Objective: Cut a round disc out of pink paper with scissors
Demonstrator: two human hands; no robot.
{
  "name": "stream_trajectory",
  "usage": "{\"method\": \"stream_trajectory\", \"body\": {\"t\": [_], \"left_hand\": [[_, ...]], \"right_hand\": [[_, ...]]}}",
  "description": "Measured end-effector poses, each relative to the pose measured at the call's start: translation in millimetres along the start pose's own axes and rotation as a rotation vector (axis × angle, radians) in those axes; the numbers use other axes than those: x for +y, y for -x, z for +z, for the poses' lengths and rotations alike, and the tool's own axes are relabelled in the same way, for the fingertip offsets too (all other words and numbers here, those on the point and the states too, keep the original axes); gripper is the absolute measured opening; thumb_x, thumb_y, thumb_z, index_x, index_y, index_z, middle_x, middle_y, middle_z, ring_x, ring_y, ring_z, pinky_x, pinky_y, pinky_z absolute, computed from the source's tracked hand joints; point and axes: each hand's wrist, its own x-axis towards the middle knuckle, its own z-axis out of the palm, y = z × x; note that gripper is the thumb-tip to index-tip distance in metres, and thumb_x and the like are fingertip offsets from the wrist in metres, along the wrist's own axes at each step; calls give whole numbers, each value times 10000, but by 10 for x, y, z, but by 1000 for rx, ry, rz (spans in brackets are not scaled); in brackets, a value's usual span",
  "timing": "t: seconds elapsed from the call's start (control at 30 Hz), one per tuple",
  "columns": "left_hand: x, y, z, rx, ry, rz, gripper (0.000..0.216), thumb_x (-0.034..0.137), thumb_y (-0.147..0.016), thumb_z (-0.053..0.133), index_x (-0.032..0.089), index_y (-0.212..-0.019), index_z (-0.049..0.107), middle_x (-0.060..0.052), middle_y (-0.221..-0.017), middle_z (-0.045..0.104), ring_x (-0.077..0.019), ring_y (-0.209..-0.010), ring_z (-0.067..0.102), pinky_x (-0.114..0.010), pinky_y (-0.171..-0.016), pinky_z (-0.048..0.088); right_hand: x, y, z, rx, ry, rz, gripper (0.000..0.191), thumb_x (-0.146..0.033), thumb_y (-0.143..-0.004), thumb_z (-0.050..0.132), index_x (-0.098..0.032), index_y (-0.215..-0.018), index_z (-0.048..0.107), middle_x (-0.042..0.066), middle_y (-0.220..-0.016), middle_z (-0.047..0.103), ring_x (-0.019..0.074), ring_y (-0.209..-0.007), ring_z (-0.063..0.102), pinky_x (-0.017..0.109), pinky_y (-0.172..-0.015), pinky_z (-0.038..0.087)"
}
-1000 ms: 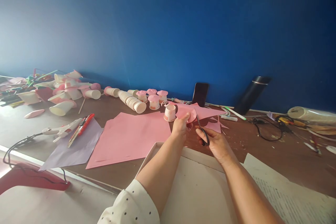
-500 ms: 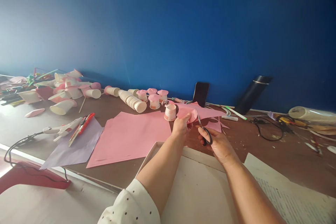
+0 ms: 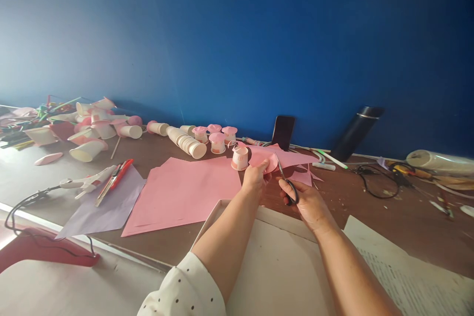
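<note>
My left hand pinches a piece of pink paper with a curved cut edge near the thumb. In my right hand is a pair of scissors with black handles, its blades against the paper's cut edge. Just left of the paper stands an upturned paper cup with pink print. Behind it are several cups with pink scalloped paper tops. Pink offcuts lie right of the scissors. My left fingertips are partly hidden beneath the paper.
Pink sheets lie to the left, beside a lilac sheet, a glue gun and a red utility knife. Stacked cups lie behind. A phone and black bottle lean on the blue partition. A white box lid is nearest.
</note>
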Motion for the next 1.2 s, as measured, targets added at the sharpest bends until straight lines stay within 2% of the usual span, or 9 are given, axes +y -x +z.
{"method": "stream_trajectory", "body": {"t": [0.27, 0.53, 0.67, 0.9, 1.2], "left_hand": [[22, 30, 18, -3, 30, 22, 257, 70, -754, 803, 161, -940, 651, -16, -843, 641, -95, -671, 599, -177, -559, 472], [28, 1, 17, -12, 21, 23, 282, 86, -712, 838, 158, -909, 650, -10, -812, 626, -102, -677, 604, -187, -581, 478], [31, -14, 19, -9, 13, 10, 250, 79, -745, 800, 170, -916, 641, -9, -810, 624, -103, -676, 605, -179, -566, 465], [27, -28, 1, 1, -7, 33, 255, 83, -736, 813, 187, -912, 660, -22, -861, 633, -131, -752, 640, -204, -621, 500], [74, 6, -6, -9, -32, 63, 466, 91, -693, 860, 203, -1073, 616, -8, -848, 638, -124, -698, 632, -181, -562, 494]], "right_hand": [[-7, 4, -1, -9, -16, -30, 530, -707, -681, 815, -233, -919, 842, 25, -673, 674, 169, -589, 573, 282, -526, 385], [-10, 2, -5, 7, -8, -13, 544, -689, -685, 818, -242, -994, 841, 30, -702, 706, 187, -604, 616, 291, -533, 415], [0, -1, -11, 11, 0, -12, 554, -681, -688, 820, -239, -1021, 840, 38, -711, 711, 198, -625, 631, 301, -549, 443], [5, 3, -22, 16, 45, -36, 571, -706, -699, 794, -241, -1028, 836, 37, -710, 718, 208, -626, 650, 308, -550, 453], [-3, 7, -22, -2, 11, -26, 569, -667, -705, 817, -229, -1068, 837, 19, -700, 689, 182, -619, 612, 300, -568, 449]]}}
